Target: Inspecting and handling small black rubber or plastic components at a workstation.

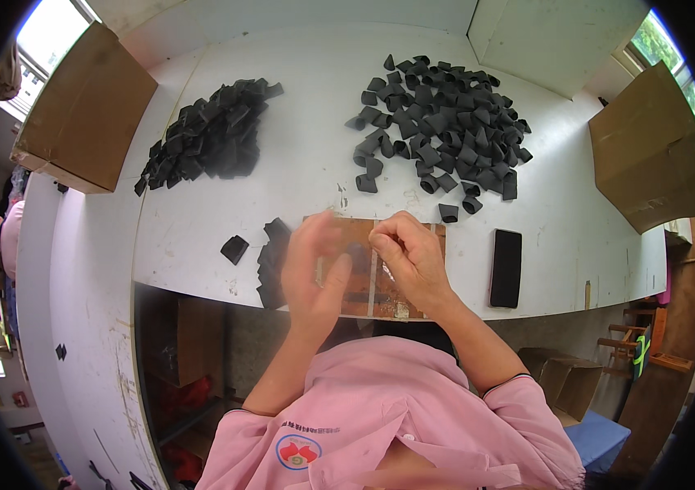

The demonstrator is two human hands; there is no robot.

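Observation:
My left hand (312,265) is blurred by motion over the left part of a brown board (351,306) with pale strips across it. Its thumb stands apart from the fingers, and I see nothing held between them. Thumb and fingertips of my right hand (414,257) are pinched together above the board's right half; whatever they hold is hidden. A smeared dark patch (355,257) shows between the hands, too blurred to name. Partly behind my left hand lies a row of overlapping black flat pieces (272,265). One single black piece (234,249) rests farther left.
A large pile of black curled, tube-like pieces (453,122) spreads over the white table (306,180) at the far right. At the far left lies a heap of black flat pieces (212,135). Cardboard boxes (86,110) flank both sides. A black phone (506,268) lies right of the board.

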